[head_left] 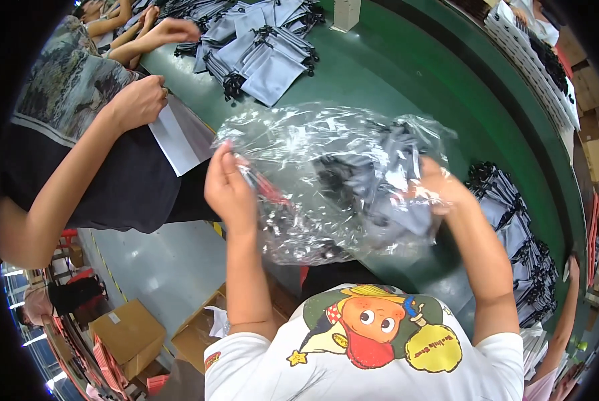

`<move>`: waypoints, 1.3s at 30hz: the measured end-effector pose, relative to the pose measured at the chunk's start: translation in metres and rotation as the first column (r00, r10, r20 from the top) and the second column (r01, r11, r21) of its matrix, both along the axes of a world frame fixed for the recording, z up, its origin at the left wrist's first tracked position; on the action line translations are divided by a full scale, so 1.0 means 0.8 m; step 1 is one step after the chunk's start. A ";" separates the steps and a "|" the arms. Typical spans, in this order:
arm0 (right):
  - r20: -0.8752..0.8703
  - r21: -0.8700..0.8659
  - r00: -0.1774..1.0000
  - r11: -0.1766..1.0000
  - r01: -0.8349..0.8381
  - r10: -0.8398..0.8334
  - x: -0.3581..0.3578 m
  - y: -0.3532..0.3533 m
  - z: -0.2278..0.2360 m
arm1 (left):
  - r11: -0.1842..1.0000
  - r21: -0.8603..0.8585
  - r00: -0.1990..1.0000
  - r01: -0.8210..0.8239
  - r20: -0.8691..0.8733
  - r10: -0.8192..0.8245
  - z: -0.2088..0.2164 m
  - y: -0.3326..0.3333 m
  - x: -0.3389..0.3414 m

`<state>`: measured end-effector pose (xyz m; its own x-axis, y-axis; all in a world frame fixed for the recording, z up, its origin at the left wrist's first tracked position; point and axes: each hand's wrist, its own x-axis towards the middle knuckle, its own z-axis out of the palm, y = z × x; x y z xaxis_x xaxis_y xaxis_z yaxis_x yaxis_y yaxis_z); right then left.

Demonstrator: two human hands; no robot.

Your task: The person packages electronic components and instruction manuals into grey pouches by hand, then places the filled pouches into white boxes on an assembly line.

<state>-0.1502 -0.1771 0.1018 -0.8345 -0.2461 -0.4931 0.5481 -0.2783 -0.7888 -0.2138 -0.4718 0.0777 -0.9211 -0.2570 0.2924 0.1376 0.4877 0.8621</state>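
Note:
A large clear plastic bag [299,160] is stretched out between my two hands. My left hand [231,187] is closed on the bag's edge, fingers pinched together. At the bag's other end, a bundle of grey drawstring pouches [396,180] with black cords shows through the film. My right hand [440,187], smeared by motion, is closed around that bundle; whether it is inside the bag or outside the film I cannot tell. Glare on the plastic hides part of the pouches.
A heap of grey pouches [263,50] lies on the green table [406,80]; another row of pouches [513,247] is at right. To my left, a co-worker's hand [139,100] holds a white sheet-like piece [179,137]. Cardboard boxes [129,334] stand below.

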 end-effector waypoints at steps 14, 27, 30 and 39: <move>-0.084 -0.124 0.901 0.902 0.414 -0.425 -0.065 0.119 -0.007 | 0.984 0.136 0.921 0.117 0.355 -0.159 -0.059 -0.144 0.108; 0.098 -0.398 0.784 0.698 0.595 -0.612 -0.368 -0.123 -0.045 | 0.974 0.219 0.914 0.053 0.383 -0.136 -0.073 -0.144 0.170; 0.090 -0.296 0.708 0.660 0.690 -0.700 -0.389 -0.149 -0.051 | 0.966 0.258 0.913 -0.003 0.396 -0.103 -0.078 -0.149 0.181; 0.009 -0.161 0.541 0.533 0.831 -0.841 -0.458 -0.130 -0.052 | 0.957 0.289 0.923 -0.031 0.375 -0.083 -0.113 -0.149 0.187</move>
